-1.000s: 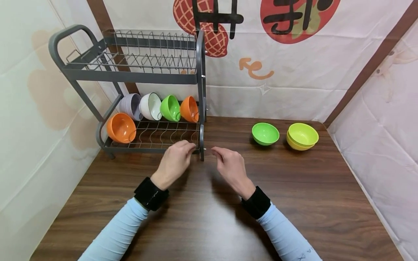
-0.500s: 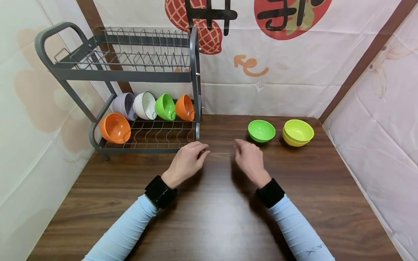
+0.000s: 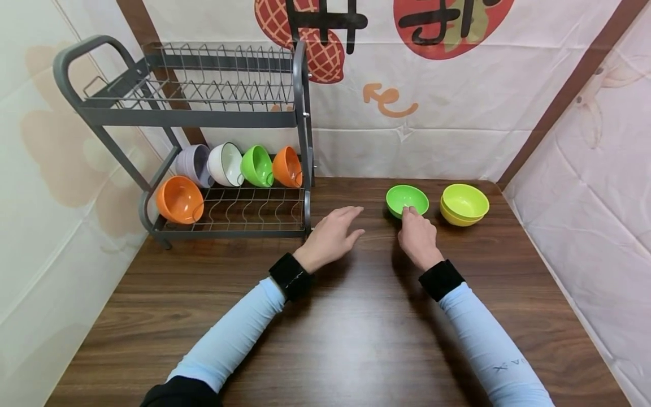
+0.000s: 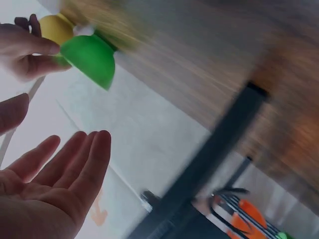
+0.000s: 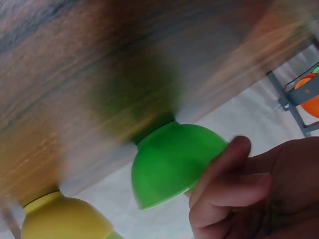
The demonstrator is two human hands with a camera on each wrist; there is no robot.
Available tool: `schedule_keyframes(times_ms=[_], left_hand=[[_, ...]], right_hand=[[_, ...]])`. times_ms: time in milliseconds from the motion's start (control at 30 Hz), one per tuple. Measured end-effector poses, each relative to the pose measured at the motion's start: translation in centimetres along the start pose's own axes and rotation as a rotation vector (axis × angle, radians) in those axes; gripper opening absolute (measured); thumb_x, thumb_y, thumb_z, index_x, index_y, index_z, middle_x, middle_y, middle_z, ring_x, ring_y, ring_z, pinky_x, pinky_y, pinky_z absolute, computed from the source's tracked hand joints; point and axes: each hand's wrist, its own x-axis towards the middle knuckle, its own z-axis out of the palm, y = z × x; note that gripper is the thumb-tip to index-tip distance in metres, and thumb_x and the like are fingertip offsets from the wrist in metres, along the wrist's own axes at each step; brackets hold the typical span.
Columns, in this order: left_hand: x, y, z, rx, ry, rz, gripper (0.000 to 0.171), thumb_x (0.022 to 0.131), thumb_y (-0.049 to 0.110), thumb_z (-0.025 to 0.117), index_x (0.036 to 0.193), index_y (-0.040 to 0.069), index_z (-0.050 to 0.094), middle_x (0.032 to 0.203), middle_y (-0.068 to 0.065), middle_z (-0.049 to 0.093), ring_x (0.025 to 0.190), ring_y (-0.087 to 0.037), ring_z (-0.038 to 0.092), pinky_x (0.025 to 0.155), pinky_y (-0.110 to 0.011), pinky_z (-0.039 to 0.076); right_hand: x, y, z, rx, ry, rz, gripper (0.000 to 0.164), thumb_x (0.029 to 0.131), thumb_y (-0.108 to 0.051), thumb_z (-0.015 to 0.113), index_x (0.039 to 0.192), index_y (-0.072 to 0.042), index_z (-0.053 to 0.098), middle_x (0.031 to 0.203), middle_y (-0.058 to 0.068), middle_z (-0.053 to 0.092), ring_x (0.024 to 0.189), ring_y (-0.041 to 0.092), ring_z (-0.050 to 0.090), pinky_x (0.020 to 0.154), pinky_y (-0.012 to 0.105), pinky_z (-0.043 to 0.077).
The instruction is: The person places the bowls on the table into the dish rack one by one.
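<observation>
My right hand (image 3: 419,240) is at the near rim of a small green bowl (image 3: 402,198), its fingertips reaching over the edge. In the right wrist view, curled fingers (image 5: 224,184) pinch the rim of this green bowl (image 5: 174,159), whose base is down at the wooden table. My left hand (image 3: 333,234) is held over the table between the dish rack and the green bowl, holding nothing. Its fingers (image 4: 75,164) are spread and fairly straight in the left wrist view, with the thumb apart.
Right of the green bowl stand stacked yellow bowls (image 3: 464,204). A grey two-tier dish rack (image 3: 193,117) stands at the left; its lower tier holds tilted bowls, among them an orange bowl (image 3: 179,199) and a white bowl (image 3: 224,164). Fabric walls (image 3: 356,141) enclose the table (image 3: 346,339).
My right hand has moved right and forward to the green bowl's rim. My left hand has moved right, away from the rack's front, and its fingers have spread. The bowls have stayed in place.
</observation>
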Motion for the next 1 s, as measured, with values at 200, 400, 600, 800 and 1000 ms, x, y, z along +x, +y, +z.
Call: schedule_keyframes(times_ms=[200, 400, 600, 800, 1000], left_hand=[[2.2, 0.5, 1.2, 0.003, -0.042, 0.004, 0.056, 0.105, 0.029, 0.068, 0.153, 0.004, 0.053, 0.149, -0.015, 0.059, 0.138, -0.029, 0.054, 0.115, -0.04, 0.042], [3.7, 0.7, 1.9, 0.016, -0.043, 0.005, 0.056, 0.105, 0.029, 0.069, 0.153, 0.004, 0.053, 0.147, -0.015, 0.06, 0.137, -0.029, 0.056, 0.114, -0.039, 0.044], [4.6, 1.0, 1.8, 0.005, -0.051, 0.004, 0.057, 0.104, 0.029, 0.07, 0.153, 0.004, 0.053, 0.148, -0.015, 0.06, 0.137, -0.029, 0.056, 0.113, -0.039, 0.045], [4.5, 0.9, 1.6, -0.001, -0.042, 0.005, 0.057, 0.105, 0.03, 0.07, 0.154, 0.005, 0.052, 0.148, -0.015, 0.06, 0.137, -0.029, 0.055, 0.113, -0.039, 0.045], [4.3, 0.6, 0.9, 0.008, -0.035, -0.012, 0.059, 0.105, 0.03, 0.069, 0.155, 0.006, 0.051, 0.15, -0.014, 0.058, 0.137, -0.029, 0.055, 0.112, -0.041, 0.045]], right_hand=[[0.6, 0.4, 0.5, -0.009, -0.049, 0.021, 0.034, 0.097, 0.003, 0.055, 0.131, 0.005, 0.059, 0.119, 0.022, 0.063, 0.093, 0.051, 0.067, 0.071, 0.062, 0.056], [0.9, 0.5, 0.5, -0.091, -0.101, 0.024, 0.02, 0.099, 0.001, 0.056, 0.115, 0.003, 0.066, 0.109, 0.023, 0.069, 0.091, 0.049, 0.069, 0.07, 0.06, 0.058], [1.3, 1.0, 0.0, -0.108, -0.1, 0.017, 0.011, 0.098, 0.001, 0.057, 0.099, 0.0, 0.068, 0.094, 0.021, 0.07, 0.081, 0.045, 0.069, 0.064, 0.057, 0.058], [0.7, 1.0, -0.2, -0.094, -0.059, -0.008, 0.012, 0.093, 0.002, 0.058, 0.095, -0.002, 0.069, 0.087, 0.021, 0.07, 0.076, 0.045, 0.069, 0.059, 0.057, 0.057], [-0.4, 0.4, -0.5, -0.042, -0.019, -0.018, 0.02, 0.09, 0.003, 0.055, 0.1, -0.002, 0.071, 0.085, 0.022, 0.07, 0.072, 0.046, 0.067, 0.056, 0.057, 0.055]])
